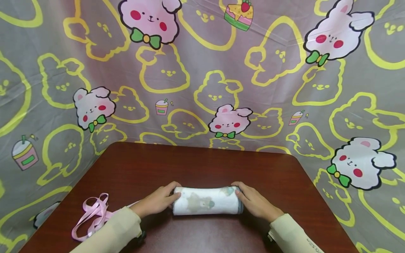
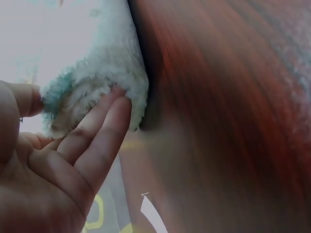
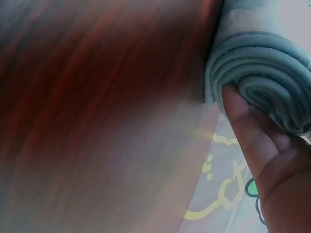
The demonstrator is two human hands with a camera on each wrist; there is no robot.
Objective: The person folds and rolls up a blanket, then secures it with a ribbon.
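Observation:
A rolled-up towel point(image 1: 218, 203), white with a faint bear print, lies crosswise on the brown table. At its left end my left hand point(image 1: 158, 200) grips the roll, thumb on the near top side; the left wrist view shows fingers against the fluffy end point(image 2: 104, 68). My right hand point(image 1: 257, 203) holds the opposite end the same way. In the right wrist view, that end point(image 3: 262, 63) shows a blue-grey spiral of layers, with fingertips pressed against it. The roll's underside is hidden.
A loose, looped pink ribbon point(image 1: 99, 211) lies on the table's left side, partly behind the left sleeve point(image 1: 114, 230). The dark brown table point(image 1: 196, 163) has a patterned grey curtain point(image 1: 190, 63) with rabbit drawings behind it and at both sides.

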